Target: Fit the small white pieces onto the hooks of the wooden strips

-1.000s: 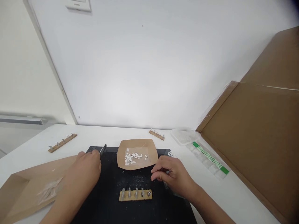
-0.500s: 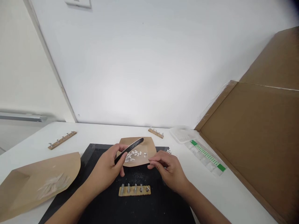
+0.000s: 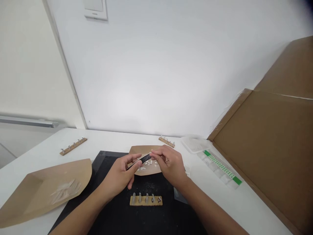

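Observation:
My left hand (image 3: 123, 173) pinches a dark nail file (image 3: 146, 158) with a pale edge, tilted up to the right. My right hand (image 3: 170, 162) is closed at the file's far end; whatever sits between its fingertips is too small to make out. Behind both hands lies a brown paper tray (image 3: 139, 149) with small white pieces (image 3: 148, 163). Nearer to me, a wooden strip (image 3: 142, 202) holding several clear nail tips rests on the black mat (image 3: 122, 217).
At the left stands a larger paper tray (image 3: 36, 182) with thin pale strips. Two more wooden strips (image 3: 73, 146) (image 3: 166, 141) lie at the back. A green-edged clear packet (image 3: 221, 166), a clear plastic lid (image 3: 193, 144) and a cardboard panel (image 3: 266, 140) are on the right.
My right hand has moved left and up to the file's far end, covering part of it and of the small tray. The whole view has shifted slightly.

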Action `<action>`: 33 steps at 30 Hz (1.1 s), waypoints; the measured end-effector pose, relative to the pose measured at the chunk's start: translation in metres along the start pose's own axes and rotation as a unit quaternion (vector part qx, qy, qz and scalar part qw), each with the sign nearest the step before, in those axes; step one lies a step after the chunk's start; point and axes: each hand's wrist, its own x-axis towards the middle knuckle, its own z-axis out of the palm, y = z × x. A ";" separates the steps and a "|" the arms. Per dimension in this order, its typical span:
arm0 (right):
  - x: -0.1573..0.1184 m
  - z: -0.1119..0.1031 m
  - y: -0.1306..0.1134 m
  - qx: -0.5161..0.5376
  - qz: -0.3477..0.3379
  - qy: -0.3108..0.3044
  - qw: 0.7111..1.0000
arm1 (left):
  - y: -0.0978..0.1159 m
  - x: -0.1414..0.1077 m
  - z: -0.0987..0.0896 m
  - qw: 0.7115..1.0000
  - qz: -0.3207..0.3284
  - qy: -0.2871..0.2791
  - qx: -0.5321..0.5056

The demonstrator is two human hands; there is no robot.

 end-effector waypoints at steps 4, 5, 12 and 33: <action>0.004 0.003 0.004 -0.009 -0.008 -0.012 1.000 | -0.001 0.001 0.004 1.000 0.014 0.014 -0.013; 0.004 0.003 0.004 -0.017 -0.007 -0.013 1.000 | -0.001 0.000 0.006 1.000 0.024 0.018 -0.010; 0.001 0.003 0.005 -0.145 -0.049 -0.032 0.988 | -0.004 -0.009 0.022 0.993 0.075 0.092 0.027; -0.006 0.034 0.009 -0.128 -0.028 -0.030 0.991 | 0.002 -0.010 0.015 0.971 0.127 0.172 0.102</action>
